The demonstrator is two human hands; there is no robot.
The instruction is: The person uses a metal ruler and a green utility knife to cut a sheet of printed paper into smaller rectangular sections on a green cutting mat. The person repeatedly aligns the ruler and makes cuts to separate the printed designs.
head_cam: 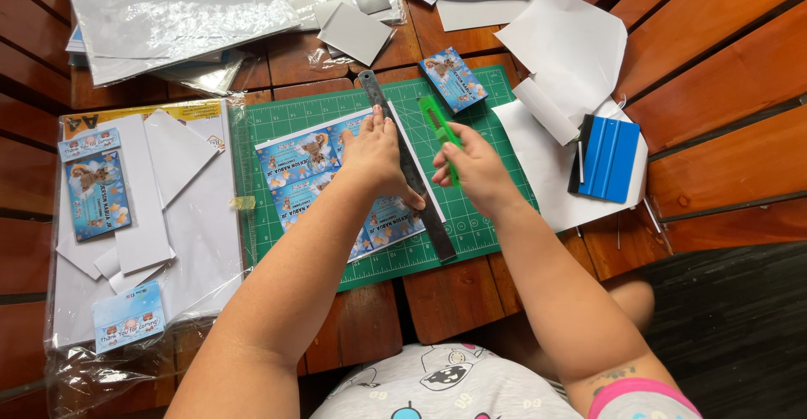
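Note:
My left hand (376, 154) presses flat on a grey metal ruler (437, 221) that lies diagonally across a printed sheet of blue picture cards (309, 167) on a green cutting mat (479, 226). My right hand (472, 167) grips a green utility knife (439, 121), its tip against the ruler's right edge. A cut blue card (454, 79) rests at the mat's top edge.
A blue squeegee (609, 158) lies on white paper offcuts (567, 57) to the right. On the left, a plastic-wrapped stack of white sheets (202, 242) carries cut cards (97, 194). Silver foil sheets (168, 11) lie at the back of the slatted wooden table (723, 41).

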